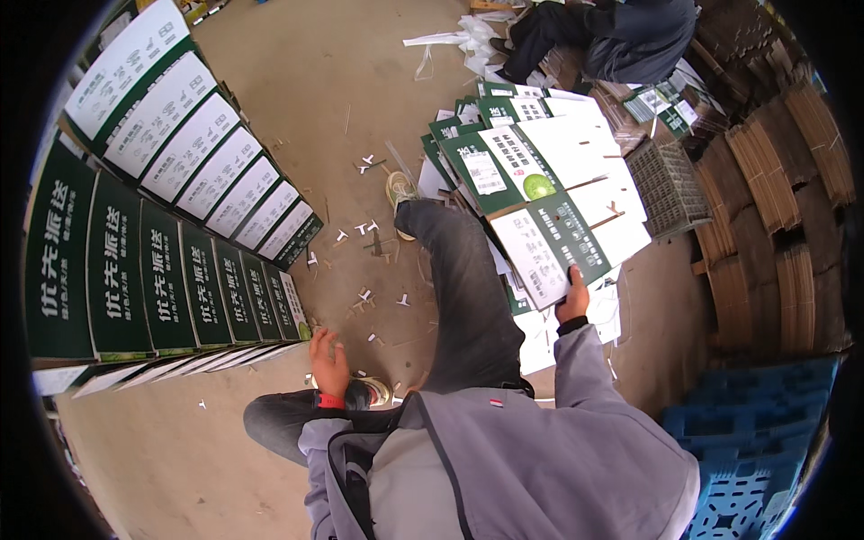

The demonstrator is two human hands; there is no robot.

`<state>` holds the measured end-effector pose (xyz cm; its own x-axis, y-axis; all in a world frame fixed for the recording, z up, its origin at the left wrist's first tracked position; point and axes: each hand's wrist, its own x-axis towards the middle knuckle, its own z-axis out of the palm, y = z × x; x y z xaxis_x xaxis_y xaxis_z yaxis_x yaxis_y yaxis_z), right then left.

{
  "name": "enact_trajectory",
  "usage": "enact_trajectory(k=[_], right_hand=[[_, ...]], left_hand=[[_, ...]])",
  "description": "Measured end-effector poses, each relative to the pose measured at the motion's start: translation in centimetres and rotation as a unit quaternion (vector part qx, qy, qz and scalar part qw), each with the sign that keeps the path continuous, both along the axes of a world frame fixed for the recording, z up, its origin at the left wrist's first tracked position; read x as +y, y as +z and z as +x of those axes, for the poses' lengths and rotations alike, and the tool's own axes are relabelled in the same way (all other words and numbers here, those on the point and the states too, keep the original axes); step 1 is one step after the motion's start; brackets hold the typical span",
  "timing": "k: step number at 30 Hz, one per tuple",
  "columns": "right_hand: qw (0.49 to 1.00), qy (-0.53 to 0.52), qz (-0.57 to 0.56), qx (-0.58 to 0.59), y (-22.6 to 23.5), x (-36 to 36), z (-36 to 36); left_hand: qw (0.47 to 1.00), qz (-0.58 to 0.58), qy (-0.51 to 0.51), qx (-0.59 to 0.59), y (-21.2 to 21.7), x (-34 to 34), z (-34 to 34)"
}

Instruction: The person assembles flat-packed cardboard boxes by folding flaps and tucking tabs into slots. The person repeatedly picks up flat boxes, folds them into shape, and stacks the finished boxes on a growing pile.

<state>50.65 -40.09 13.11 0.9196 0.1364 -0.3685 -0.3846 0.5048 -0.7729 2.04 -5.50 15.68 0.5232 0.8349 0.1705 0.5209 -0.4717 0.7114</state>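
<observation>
My right hand point(573, 301) grips the near edge of a flattened green-and-white carton point(549, 234), thumb on top and fingers hidden beneath. This carton lies tilted on a loose pile of similar flat cartons point(459, 135) at the right; a green fruit is printed on it, and slots are cut along its white part. My left hand point(329, 362), with a red band at the wrist, hangs with fingers apart and holds nothing. It is close to the near corner of a row of stacked, folded green-and-white boxes point(166, 270) on the left.
White T-shaped scraps point(364, 297) litter the floor between my feet and the boxes. At the right stand a woven basket point(666, 189), brown cardboard stacks point(765, 180) and blue plastic pallets point(747, 441). Another person in dark clothes point(630, 40) sits at the far side near white plastic point(468, 40).
</observation>
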Motion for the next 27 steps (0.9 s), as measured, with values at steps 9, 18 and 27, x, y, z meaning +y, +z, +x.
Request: enact_trajectory(k=[9,18,27], right_hand=[[0.950,0.158,-0.076,-0.259,17.5,3.0,-1.5],[0.821,0.482,-0.100,-0.289,17.7,12.8,4.2],[0.833,0.331,0.008,-0.443,22.3,33.2,-5.5]], left_hand=[[0.995,0.041,-0.004,-0.090,7.8,4.0,3.3],[0.928,0.026,0.065,-0.366,20.4,15.3,3.5],[0.883,0.079,0.230,-0.401,17.0,3.7,-5.2]])
